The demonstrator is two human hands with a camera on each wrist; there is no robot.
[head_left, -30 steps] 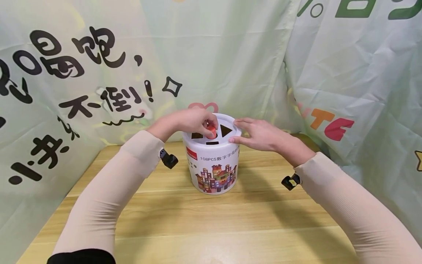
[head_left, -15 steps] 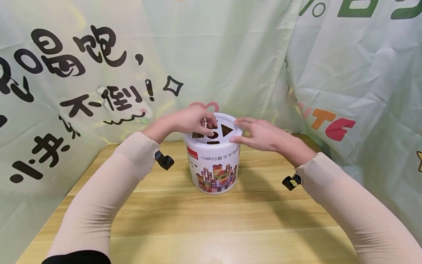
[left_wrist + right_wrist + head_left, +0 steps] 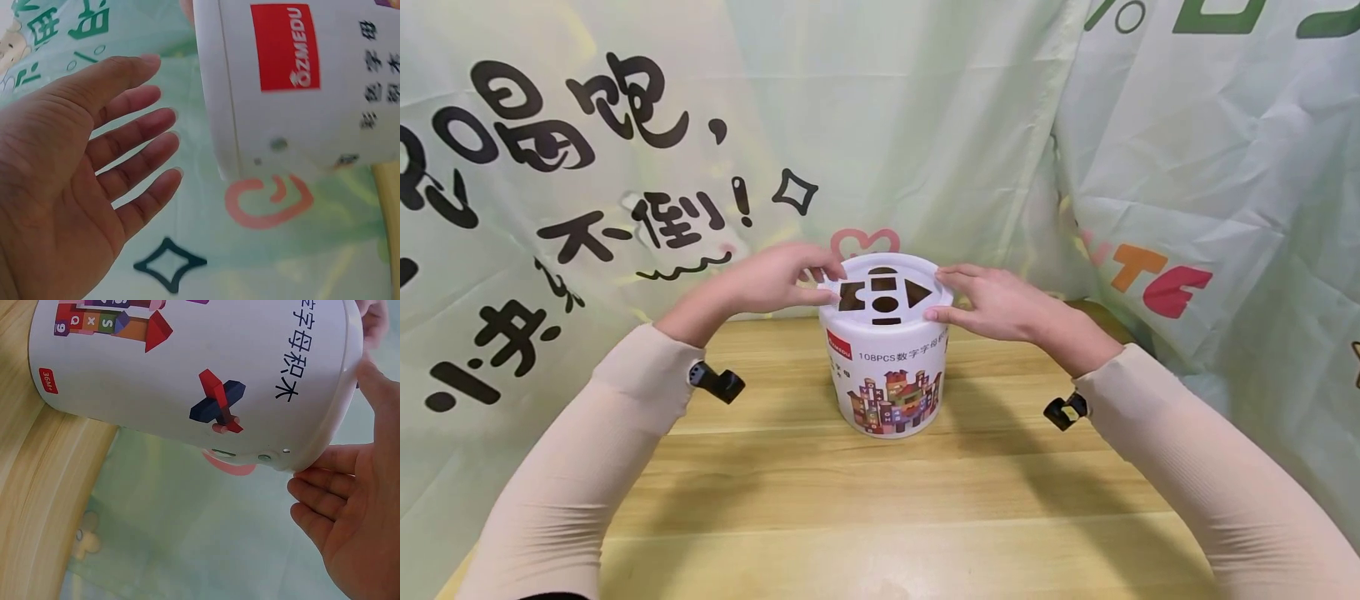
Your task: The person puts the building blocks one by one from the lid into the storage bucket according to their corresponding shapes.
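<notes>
A white plastic bucket (image 3: 887,404) of building blocks stands upright on the wooden table. Its lid (image 3: 913,315) has several dark cut-outs, among them a round hole (image 3: 884,305) and a triangular hole (image 3: 917,294). My left hand (image 3: 775,279) is at the left edge of the lid, fingers loosely bent and nothing between them; the left wrist view shows this hand (image 3: 94,144) apart from the bucket wall. On the opposite side, my right hand (image 3: 1000,307) rests on the rim, thumb and fingers spread. From the right wrist, the fingertips (image 3: 300,481) show right at the rim.
Printed cloth (image 3: 925,125) hangs behind the table and on both sides. The wooden tabletop (image 3: 910,508) stretches from the bucket toward me. A small black device (image 3: 718,382) is strapped at the left wrist, another device (image 3: 1065,412) at the right.
A red block pinched by my left hand over the lid's round hole is out of sight. That hand has opened and moved left to the lid's edge. My right hand stays on the rim.
</notes>
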